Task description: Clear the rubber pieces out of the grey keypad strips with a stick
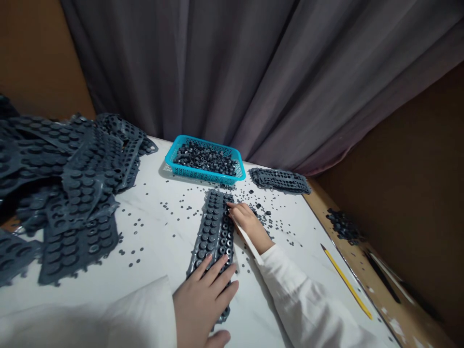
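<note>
No words, labels, brands, numbers or signs can be read anywhere, whether on the dark studded sheet (209, 232), the blue basket (203, 174) or the yellow pencil (347, 281).

small parts (206, 157) in basket (199, 173); sheet (212, 227) before basket; sheet heap (83, 179) left of basket; sheet stack (281, 180) right

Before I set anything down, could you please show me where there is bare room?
Mostly bare: between the heaped rubber sheets and the studded strip, just above the left sleeve; and between the right sleeve and the yellow pencil. Crowded: the left side under the sheets, and around the right hand, where dark bits spread toward the blue basket.
</note>
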Action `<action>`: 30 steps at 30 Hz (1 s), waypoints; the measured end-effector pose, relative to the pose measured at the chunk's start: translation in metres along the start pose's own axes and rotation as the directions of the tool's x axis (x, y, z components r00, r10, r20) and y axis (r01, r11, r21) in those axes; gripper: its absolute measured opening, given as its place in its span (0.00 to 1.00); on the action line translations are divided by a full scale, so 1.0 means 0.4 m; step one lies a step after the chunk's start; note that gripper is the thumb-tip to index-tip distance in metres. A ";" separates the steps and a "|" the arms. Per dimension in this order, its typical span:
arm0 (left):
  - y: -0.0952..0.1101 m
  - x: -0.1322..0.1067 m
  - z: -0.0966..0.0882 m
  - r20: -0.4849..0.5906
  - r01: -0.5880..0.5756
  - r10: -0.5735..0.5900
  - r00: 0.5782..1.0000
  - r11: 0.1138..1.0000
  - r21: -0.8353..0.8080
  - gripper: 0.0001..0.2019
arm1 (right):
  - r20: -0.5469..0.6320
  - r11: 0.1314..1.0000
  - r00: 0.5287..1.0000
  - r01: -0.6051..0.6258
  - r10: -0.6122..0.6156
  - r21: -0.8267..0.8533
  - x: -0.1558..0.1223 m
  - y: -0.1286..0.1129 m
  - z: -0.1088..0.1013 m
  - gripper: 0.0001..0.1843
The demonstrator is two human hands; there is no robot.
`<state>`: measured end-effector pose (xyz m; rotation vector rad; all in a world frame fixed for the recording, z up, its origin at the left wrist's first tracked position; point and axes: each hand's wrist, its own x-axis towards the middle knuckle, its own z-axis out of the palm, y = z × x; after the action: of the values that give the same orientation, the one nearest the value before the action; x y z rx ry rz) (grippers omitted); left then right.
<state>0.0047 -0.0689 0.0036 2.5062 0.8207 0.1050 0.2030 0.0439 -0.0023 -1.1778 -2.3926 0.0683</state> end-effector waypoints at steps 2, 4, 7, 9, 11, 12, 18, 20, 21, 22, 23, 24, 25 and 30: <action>-0.001 0.000 -0.001 0.008 -0.005 0.005 1.000 1.000 -0.007 0.33 | -0.054 0.999 0.997 -0.049 0.049 0.001 0.005 0.015 -0.004 0.09; -0.001 0.000 -0.002 0.019 -0.006 0.006 1.000 1.000 -0.004 0.33 | -0.106 0.995 0.990 -0.097 0.096 0.002 0.008 0.028 -0.010 0.08; -0.002 0.000 -0.003 0.015 -0.006 0.006 1.000 1.000 -0.005 0.34 | -0.136 0.989 0.980 -0.137 0.142 0.048 0.004 0.030 -0.019 0.06; -0.002 0.000 -0.002 0.009 -0.004 0.004 1.000 1.000 -0.011 0.33 | -0.124 0.978 0.977 -0.156 0.173 0.136 -0.006 0.018 -0.019 0.05; -0.002 0.001 -0.002 0.009 0.000 0.001 1.000 1.000 -0.017 0.32 | -0.093 0.960 0.979 -0.158 0.183 0.232 -0.016 0.003 -0.015 0.04; -0.001 0.001 -0.001 0.008 0.001 -0.001 1.000 1.000 -0.014 0.32 | -0.078 0.952 0.981 -0.153 0.180 0.266 -0.021 -0.004 -0.012 0.03; 0.002 -0.001 0.003 -0.006 0.014 -0.013 1.000 1.000 0.027 0.33 | -0.046 0.943 0.985 -0.145 0.166 0.299 -0.034 -0.015 0.004 0.03; 0.003 -0.001 0.003 -0.008 0.014 -0.014 1.000 1.000 0.027 0.33 | -0.036 0.961 0.990 -0.121 0.134 0.248 -0.033 -0.010 0.006 0.04; 0.003 -0.001 0.003 -0.008 0.012 -0.012 1.000 1.000 0.029 0.33 | -0.027 0.973 0.994 -0.101 0.109 0.206 -0.032 -0.007 0.007 0.04; 0.004 -0.001 0.002 -0.007 0.011 -0.011 1.000 0.999 0.030 0.33 | -0.014 0.985 0.997 -0.074 0.078 0.153 -0.030 -0.003 0.008 0.05; 0.004 -0.001 0.001 -0.005 0.012 -0.012 1.000 1.000 0.028 0.33 | 0.001 0.995 0.999 -0.042 0.042 0.092 -0.027 0.001 0.008 0.06; 0.004 -0.001 0.001 -0.003 0.014 -0.014 1.000 1.000 0.025 0.33 | 0.016 1.000 1.000 -0.008 0.008 0.027 -0.022 0.006 0.008 0.06; 0.004 -0.002 0.000 -0.003 0.015 -0.015 1.000 1.000 0.020 0.33 | 0.033 0.999 0.999 0.024 -0.022 -0.035 -0.017 0.012 0.008 0.07; 0.001 -0.003 0.003 0.002 0.000 0.000 1.000 0.999 0.038 0.37 | -0.024 0.992 1.000 -0.022 0.019 -0.126 0.017 0.041 -0.005 0.09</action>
<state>0.0040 -0.0704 0.0028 2.5415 0.8299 0.0879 0.2125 0.0592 -0.0018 -1.2528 -2.3949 -0.0904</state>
